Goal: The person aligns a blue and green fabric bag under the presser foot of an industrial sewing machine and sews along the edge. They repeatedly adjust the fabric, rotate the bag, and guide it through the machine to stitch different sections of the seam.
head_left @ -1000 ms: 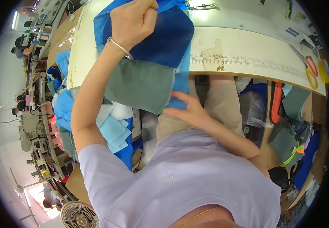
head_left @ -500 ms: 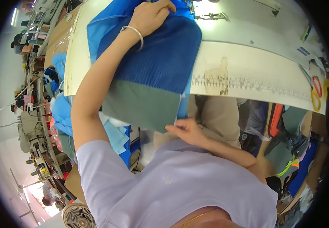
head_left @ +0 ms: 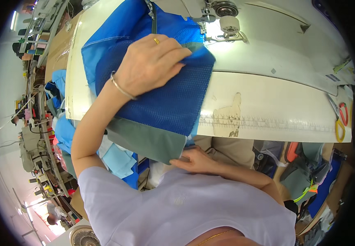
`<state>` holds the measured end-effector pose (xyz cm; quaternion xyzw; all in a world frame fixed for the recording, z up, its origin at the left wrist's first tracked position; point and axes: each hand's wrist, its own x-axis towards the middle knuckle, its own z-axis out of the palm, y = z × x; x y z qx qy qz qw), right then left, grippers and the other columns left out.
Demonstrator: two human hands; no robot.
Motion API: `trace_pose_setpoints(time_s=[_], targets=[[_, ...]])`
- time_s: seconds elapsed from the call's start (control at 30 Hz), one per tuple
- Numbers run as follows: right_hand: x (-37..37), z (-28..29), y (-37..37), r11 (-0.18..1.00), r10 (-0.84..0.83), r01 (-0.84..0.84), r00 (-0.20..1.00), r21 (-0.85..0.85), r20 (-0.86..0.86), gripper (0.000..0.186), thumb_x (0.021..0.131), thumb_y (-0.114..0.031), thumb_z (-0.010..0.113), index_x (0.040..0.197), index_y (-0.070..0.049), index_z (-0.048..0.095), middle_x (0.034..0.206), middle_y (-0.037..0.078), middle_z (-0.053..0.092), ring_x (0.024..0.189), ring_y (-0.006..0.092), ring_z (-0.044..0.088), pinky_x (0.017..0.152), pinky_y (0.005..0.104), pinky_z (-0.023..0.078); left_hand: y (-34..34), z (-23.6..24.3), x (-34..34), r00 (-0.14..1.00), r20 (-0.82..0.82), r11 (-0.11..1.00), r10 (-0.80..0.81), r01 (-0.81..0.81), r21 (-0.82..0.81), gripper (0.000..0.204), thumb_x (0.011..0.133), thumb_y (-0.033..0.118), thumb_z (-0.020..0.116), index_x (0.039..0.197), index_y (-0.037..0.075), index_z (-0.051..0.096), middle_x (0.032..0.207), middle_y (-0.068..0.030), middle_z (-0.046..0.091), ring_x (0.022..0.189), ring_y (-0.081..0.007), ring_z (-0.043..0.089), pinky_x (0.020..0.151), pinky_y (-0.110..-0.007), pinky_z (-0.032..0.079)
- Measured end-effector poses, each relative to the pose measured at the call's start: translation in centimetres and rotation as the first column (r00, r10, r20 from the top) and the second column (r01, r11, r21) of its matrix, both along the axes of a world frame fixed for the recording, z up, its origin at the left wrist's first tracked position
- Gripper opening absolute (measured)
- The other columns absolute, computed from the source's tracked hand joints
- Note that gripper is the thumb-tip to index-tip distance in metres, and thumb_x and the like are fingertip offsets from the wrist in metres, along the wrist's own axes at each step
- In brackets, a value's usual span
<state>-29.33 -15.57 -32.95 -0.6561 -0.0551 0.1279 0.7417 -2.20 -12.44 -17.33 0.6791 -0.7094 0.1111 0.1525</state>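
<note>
I see the left hand (head_left: 155, 61) flat, palm down, arm stretched forward; right hand (head_left: 194, 160) low near my waist, fingers pinched

Fabric (head_left: 165, 106) on table (head_left: 267, 106), scissors (head_left: 341, 121) right.

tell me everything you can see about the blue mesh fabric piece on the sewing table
The blue mesh fabric piece looks like a woven net panel joined to smooth blue cloth and a grey-green band along its lower edge. It lies flat on the pale table, its grey end hanging over the near edge. The left hand presses on top near the sewing machine; the right hand pinches the hanging grey edge.
</note>
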Motion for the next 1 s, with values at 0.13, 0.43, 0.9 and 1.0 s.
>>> trace_pose_setpoints(time_s=[0.13, 0.43, 0.9, 1.0], targets=[[-0.5, -0.8, 0.1, 0.995, 0.065, -0.067, 0.997, 0.070, 0.037, 0.043, 0.091, -0.039, 0.071, 0.117, -0.004, 0.074, 0.082, 0.019, 0.074, 0.072, 0.0292, 0.072, 0.073, 0.0334, 0.056, 0.1, -0.1, -1.6, 0.993, -0.088, 0.995, 0.080, -0.075, 0.060, 0.026, 0.067, -0.006, 0.067, 0.090, 0.004, 0.061, 0.109, -0.0092, 0.073, 0.095, -0.0285, 0.070, 0.092, -0.044, 0.055], [-1.3, 5.8, -4.8, 0.683, 0.218, 0.295, 0.792, -0.669, 0.571, 0.036, 0.083, -0.032, 0.079, 0.104, -0.004, 0.073, 0.106, 0.010, 0.072, 0.089, 0.0244, 0.070, 0.076, 0.0365, 0.058, 2.5, -1.4, -1.3, 0.966, -0.194, 0.985, -0.168, 0.160, -0.058, 0.024, 0.066, -0.008, 0.059, 0.083, 0.008, 0.051, 0.100, -0.0123, 0.076, 0.082, -0.0273, 0.070, 0.088, -0.044, 0.056], [9.9, 10.2, -16.6, 0.490, 0.401, 0.566, 0.530, -0.663, 0.748, 0.030, 0.075, -0.006, 0.075, 0.104, -0.006, 0.071, 0.077, 0.002, 0.050, 0.068, 0.0189, 0.054, 0.057, 0.0329, 0.048, 2.0, 1.4, -1.7, 0.857, -0.463, 0.915, 0.226, -0.023, 0.403, 0.025, 0.091, 0.023, 0.061, 0.085, 0.002, 0.073, 0.083, -0.0092, 0.072, 0.065, -0.0244, 0.064, 0.062, -0.032, 0.049], [10.6, 9.8, -16.8, 0.527, 0.420, 0.539, 0.507, -0.657, 0.753, 0.025, 0.074, -0.010, 0.073, 0.099, -0.006, 0.070, 0.074, 0.001, 0.051, 0.068, 0.0171, 0.056, 0.056, 0.0315, 0.049, 0.8, 0.4, -3.8, 0.856, -0.402, 0.924, 0.324, -0.196, 0.327, 0.015, 0.084, 0.020, 0.071, 0.092, 0.007, 0.073, 0.078, -0.0062, 0.070, 0.059, -0.0215, 0.062, 0.053, -0.032, 0.047]])
